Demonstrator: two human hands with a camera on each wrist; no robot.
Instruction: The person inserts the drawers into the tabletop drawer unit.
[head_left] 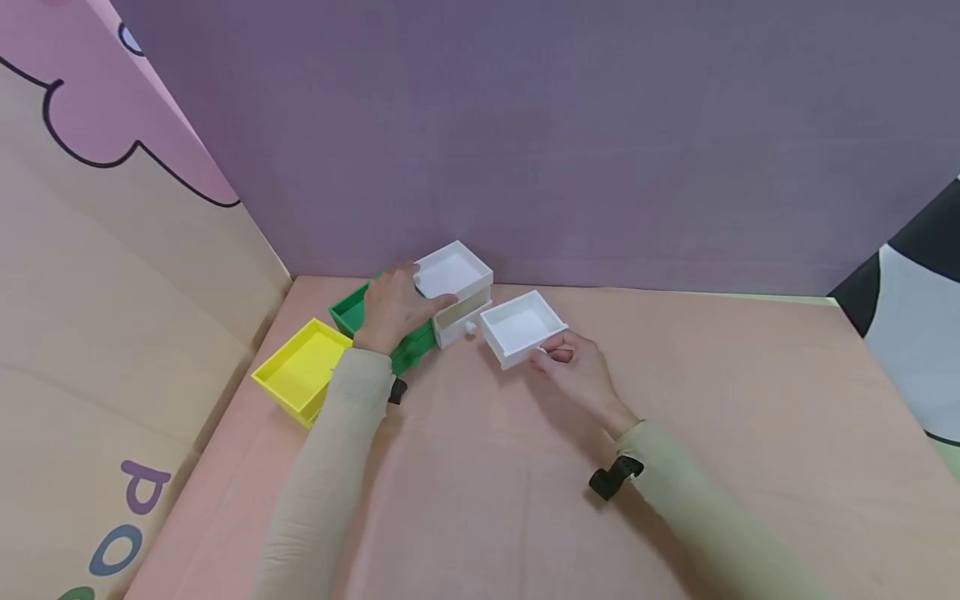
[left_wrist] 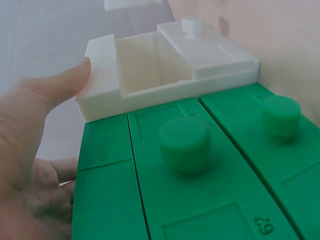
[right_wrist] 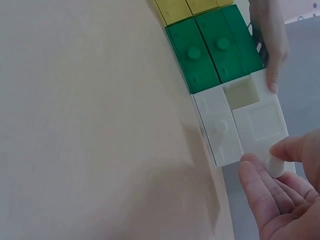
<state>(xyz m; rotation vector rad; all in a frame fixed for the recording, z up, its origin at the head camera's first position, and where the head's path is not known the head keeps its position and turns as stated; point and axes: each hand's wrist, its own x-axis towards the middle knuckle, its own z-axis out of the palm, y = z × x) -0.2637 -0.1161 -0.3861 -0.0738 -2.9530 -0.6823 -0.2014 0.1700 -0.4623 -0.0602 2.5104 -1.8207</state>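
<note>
With its thumb and fingertips, my right hand (head_left: 581, 375) pinches the round knob (right_wrist: 274, 166) of a small white drawer (head_left: 521, 323). The drawer, an open-topped tray, is out of the white drawer box (head_left: 459, 279). My left hand (head_left: 393, 310) grips that box, its thumb (left_wrist: 75, 79) on the front edge and its fingers mostly hidden behind. An opening (left_wrist: 150, 62) shows in the box's front beside a closed lower drawer (right_wrist: 217, 127) with a knob. A green drawer box (left_wrist: 185, 145) with two knobbed fronts stands against the white one.
A yellow drawer box (head_left: 303, 371) stands left of the green one, near the patterned side panel (head_left: 172, 333). Behind the boxes rises a purple-grey panel (head_left: 570, 167). A pink cloth (head_left: 487, 492) covers the table. Black straps (head_left: 618, 477) circle both wrists.
</note>
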